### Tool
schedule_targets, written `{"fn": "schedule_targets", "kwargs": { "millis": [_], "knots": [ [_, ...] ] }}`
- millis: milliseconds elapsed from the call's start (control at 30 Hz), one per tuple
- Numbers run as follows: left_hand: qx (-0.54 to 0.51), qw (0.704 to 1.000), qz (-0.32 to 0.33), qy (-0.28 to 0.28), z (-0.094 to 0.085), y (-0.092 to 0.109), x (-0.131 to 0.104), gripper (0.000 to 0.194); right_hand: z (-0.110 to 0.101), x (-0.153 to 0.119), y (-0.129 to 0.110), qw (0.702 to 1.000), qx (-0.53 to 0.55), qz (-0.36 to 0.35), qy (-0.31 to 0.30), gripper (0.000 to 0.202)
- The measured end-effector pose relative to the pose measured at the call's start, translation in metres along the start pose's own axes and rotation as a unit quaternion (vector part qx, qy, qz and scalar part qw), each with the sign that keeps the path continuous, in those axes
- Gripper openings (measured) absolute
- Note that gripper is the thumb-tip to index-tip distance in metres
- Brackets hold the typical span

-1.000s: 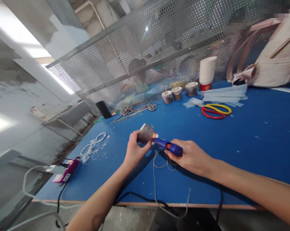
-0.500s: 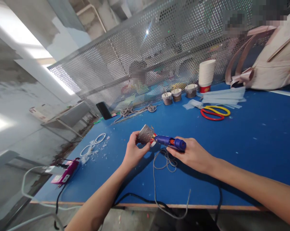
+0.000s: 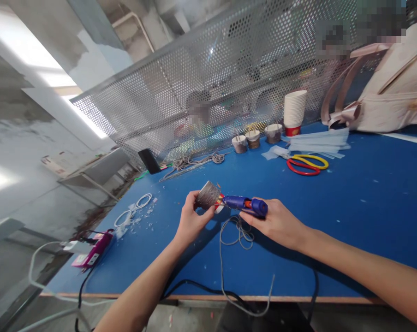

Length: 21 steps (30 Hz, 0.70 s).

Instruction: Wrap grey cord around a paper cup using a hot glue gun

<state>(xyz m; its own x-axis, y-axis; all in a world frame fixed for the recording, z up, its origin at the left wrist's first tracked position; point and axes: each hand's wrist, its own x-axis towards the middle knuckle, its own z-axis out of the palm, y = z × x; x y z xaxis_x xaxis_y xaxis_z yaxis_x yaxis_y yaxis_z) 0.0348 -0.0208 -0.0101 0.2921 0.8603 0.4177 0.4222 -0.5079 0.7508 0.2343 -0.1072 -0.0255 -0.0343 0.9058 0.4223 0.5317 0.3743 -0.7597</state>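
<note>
a grey-wrapped cup (image 3: 207, 196) is raised, tilted, above the middle of a blue tabletop (image 3: 333, 249), grasped between thumb and fingers of the left hand (image 3: 191, 219), while the right hand (image 3: 277, 223) is closed around a blue glue gun (image 3: 234, 203). over the past second the back of the gun has drawn slightly toward the right edge and the cup has rolled a little, yet the nozzle remains at the red, unwrapped band, suggesting the work is held at that spot; whether the tip actually touches is hard to tell at this size. loose grey cord (image 3: 222, 272) loops beneath the gun and droops past the near edge, crossing a black cable (image 3: 194, 281), where it might snag. white rings (image 3: 125, 211) and pale scraps (image 3: 122, 230) litter the left side, beyond a magenta power strip (image 3: 99, 249) at the left edge. along the far edge stand three wrapped cups (image 3: 273, 134) and a stack of paper cups (image 3: 294, 110); scissors (image 3: 305, 174) and pale strips (image 3: 319, 142) lie before them, clear of both hands.
</note>
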Motion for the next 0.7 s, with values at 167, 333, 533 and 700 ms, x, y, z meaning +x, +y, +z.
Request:
{"fn": "schedule_targets", "kwargs": {
  "millis": [167,333,533,700],
  "knots": [
    [0.007,1.000,0.001,0.003,0.0009,0.0020,0.0005,0.030,0.0026,-0.0004,0.0007,1.000,-0.010,-0.010,-0.008,0.025],
    [0.012,1.000,0.005,-0.001,-0.0003,0.0016,-0.0002,0.028,-0.0024,0.0017,-0.0004,1.000,0.009,0.007,-0.007,0.024],
    [0.007,1.000,0.008,-0.001,-0.0004,-0.0009,-0.0004,0.028,-0.0026,0.0017,-0.0022,1.000,0.028,0.010,-0.008,0.023],
    [0.001,1.000,0.008,-0.001,0.0001,-0.0020,0.0005,0.029,0.0002,0.0008,-0.0033,1.000,0.021,0.004,-0.017,0.024]
  ]
}}
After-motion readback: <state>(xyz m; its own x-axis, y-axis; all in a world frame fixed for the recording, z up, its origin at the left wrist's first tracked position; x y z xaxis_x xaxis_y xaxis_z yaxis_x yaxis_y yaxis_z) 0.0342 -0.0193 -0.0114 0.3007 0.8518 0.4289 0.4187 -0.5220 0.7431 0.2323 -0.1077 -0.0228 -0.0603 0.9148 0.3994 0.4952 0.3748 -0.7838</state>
